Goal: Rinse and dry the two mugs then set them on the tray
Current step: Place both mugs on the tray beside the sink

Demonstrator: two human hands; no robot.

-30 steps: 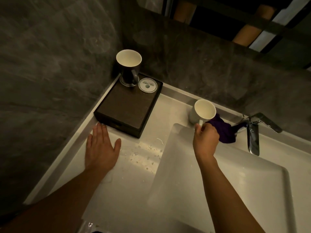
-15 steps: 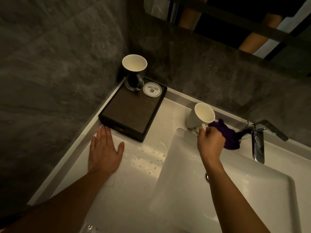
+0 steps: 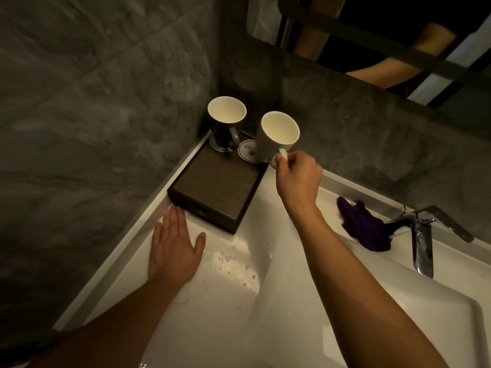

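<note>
The white mug (image 3: 279,136) is hanging by its handle, pinched between the thumb and curled fingers of the right hand (image 3: 297,176). It is just beyond that hand, over the round coaster (image 3: 247,152) on the tray (image 3: 212,187). Whether its base is touching yet, I cannot tell.

The dark mug (image 3: 225,120) is standing on the tray just to its left. With the two sitting so close, a leftward drift is likely to knock them together. The handle-only pinch is also letting the white mug tilt, so it may land on its edge.

The left hand (image 3: 172,251) is lying flat and holding nothing, fingers straight on the white counter (image 3: 212,301), just beside the tray's near edge. Droplets (image 3: 231,261) are glistening between the hands. A purple cloth (image 3: 364,229) is lying right of the right forearm, beside the faucet (image 3: 422,243). Dark stone walls (image 3: 93,115) are closing in the corner.
</note>
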